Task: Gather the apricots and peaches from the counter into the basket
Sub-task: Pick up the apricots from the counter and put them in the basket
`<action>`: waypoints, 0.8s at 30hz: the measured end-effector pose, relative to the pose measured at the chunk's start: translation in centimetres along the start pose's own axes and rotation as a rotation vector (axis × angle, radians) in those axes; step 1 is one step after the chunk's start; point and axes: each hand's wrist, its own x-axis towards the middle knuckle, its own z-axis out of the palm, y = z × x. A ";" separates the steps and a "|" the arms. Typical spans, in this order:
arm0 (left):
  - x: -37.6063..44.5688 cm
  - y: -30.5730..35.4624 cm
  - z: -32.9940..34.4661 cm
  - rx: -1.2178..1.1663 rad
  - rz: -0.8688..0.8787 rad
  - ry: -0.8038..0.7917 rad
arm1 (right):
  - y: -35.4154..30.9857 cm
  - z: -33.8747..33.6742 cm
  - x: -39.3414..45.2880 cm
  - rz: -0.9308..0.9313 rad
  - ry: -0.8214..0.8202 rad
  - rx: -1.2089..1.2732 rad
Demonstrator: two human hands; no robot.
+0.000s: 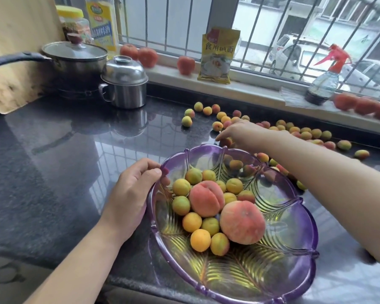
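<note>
Purple ribbed basket [294, 227] (translucent), half-filled

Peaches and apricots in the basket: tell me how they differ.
The two peaches are far bigger than the apricots. The peaches are pink-red and fuzzy; the apricots are yellow-orange, some greenish. There are two peaches, but many more apricots. Both are round and lie loose in the basket.

We see lidded saucepan [75, 60] at back left, steel pot [124, 84] with domed lid just beside it. Wooden board [15, 53] leans at far left. On windowsill [250, 88]: yellow packet [218, 55], red-topped spray bottle [325, 82], red tomatoes [148, 57]. Yellow-lidded jar [75, 24] behind saucepan.
</note>
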 end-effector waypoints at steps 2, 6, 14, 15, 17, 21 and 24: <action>0.0 0.0 0.0 -0.008 -0.001 -0.005 | -0.3 -0.5 -0.5 -0.014 0.023 0.004; 0.0 0.0 -0.1 0.006 0.007 -0.019 | -0.9 -2.8 -2.6 0.082 0.233 0.272; -0.1 -0.1 0.1 -0.038 0.000 -0.013 | -3.8 -7.8 -13.6 0.171 0.343 1.020; -0.1 -0.1 0.2 -0.041 0.000 -0.010 | -4.2 -7.7 -14.8 0.152 0.298 1.019; -0.1 -0.2 0.2 -0.037 -0.004 0.004 | -4.7 -7.2 -17.0 0.100 0.202 1.029; -0.2 -0.2 0.1 -0.024 0.001 0.002 | -5.5 -5.7 -20.3 0.061 0.069 0.665; -0.2 -0.2 0.2 -0.016 0.013 0.010 | -6.3 -4.8 -21.0 0.029 0.037 0.437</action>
